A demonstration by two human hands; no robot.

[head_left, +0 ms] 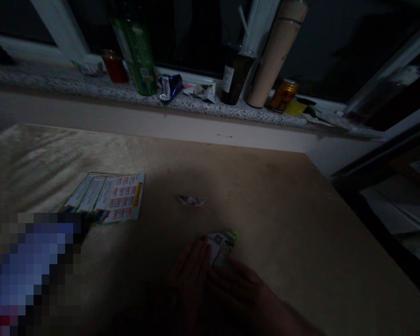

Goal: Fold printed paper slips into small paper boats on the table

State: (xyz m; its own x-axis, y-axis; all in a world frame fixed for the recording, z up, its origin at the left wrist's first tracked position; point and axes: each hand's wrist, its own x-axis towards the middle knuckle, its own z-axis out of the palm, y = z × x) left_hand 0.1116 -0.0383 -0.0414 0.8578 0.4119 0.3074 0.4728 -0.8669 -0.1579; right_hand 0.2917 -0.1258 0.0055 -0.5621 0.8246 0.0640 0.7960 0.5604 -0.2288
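A piece of printed paper (220,246), folded, with a green corner and a small square code, lies on the table. My left hand (192,261) rests on its left side with fingers stretched out flat. From the right, my right hand (241,284) reaches across its lower edge, fingers extended and pointing left. Both hands are in deep shadow, and they cover the near part of the paper. Beyond them sits a small folded paper boat (192,201), touched by neither hand.
A printed sheet (121,196) lies at left beside a pixelated blue shape (28,270). On the granite windowsill (182,103) stand a green bottle (140,60), a dark bottle (235,77), a tall beige cylinder (276,53), an orange can (283,95), a red jar (114,67) and crumpled wrappers (170,87).
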